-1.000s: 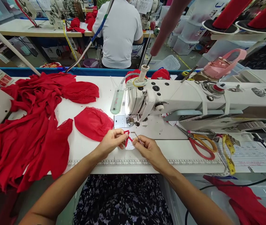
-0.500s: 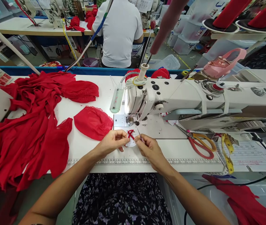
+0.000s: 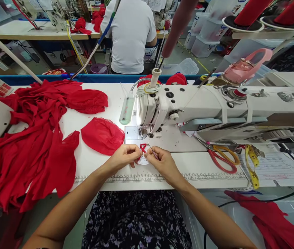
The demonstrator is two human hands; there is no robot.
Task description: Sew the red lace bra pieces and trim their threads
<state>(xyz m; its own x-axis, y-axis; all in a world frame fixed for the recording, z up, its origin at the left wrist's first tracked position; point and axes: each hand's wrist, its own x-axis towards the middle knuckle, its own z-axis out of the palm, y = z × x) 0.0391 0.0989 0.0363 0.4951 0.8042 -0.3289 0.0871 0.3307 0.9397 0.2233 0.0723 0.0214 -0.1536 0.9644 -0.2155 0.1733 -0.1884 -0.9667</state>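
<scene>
Between my two hands is a small looped red strip (image 3: 143, 147), just in front of the sewing machine's needle area. My left hand (image 3: 126, 154) pinches the strip's left side. My right hand (image 3: 162, 162) is closed with a thin pointed metal tool (image 3: 152, 150) in it, its fingertips at the strip's right side. Under the fingertips lies a small white piece with dark marks (image 3: 143, 160). A red lace-edged fabric piece (image 3: 102, 136) lies flat left of the machine, close to my left hand.
The white sewing machine (image 3: 188, 103) spans the right side. Red fabric (image 3: 40, 138) is heaped at the left. Scissors (image 3: 221, 159), a yellow tape measure (image 3: 252, 166) and papers (image 3: 278, 169) lie at the right. A person (image 3: 130, 38) sits beyond the table.
The red strip's loop has changed shape slightly between my fingers. My right hand and the pointed tool have shifted a little to the left.
</scene>
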